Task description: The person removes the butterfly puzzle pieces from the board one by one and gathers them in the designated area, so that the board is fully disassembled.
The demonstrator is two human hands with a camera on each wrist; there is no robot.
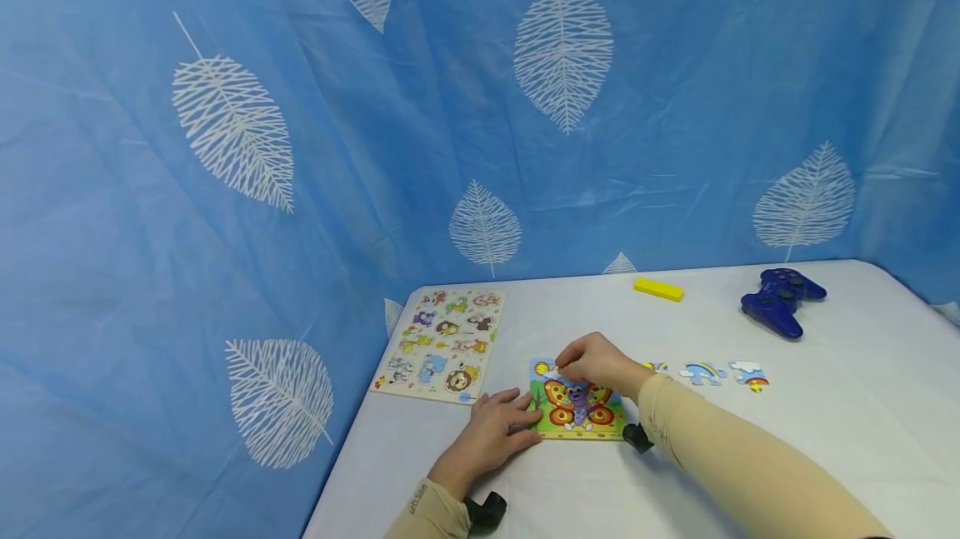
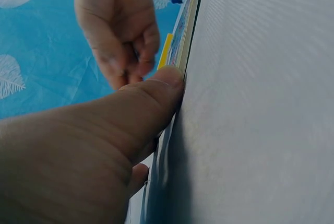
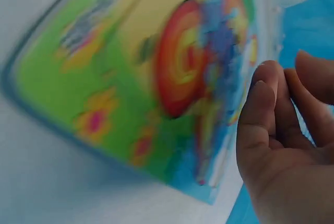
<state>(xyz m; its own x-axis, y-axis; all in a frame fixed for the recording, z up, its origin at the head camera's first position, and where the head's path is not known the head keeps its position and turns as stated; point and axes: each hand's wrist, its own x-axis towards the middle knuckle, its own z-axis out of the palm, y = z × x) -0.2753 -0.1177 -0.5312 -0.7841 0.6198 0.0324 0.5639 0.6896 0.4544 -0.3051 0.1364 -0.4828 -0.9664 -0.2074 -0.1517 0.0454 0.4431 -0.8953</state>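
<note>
A butterfly jigsaw board lies on the table, its picture a red and yellow butterfly on green. My left hand rests at its left edge with fingers spread; in the left wrist view the thumb lies along the board's rim. Over the board's upper part is my right hand, fingers loosely bent. From the right wrist, the right hand shows a gap between thumb and fingers with nothing visible in it. The board is blurred there.
Right of the board lie loose jigsaw pieces, one with a rainbow and another with a cloud. An animal puzzle board sits at the left. Farther back are a yellow block and a blue game controller.
</note>
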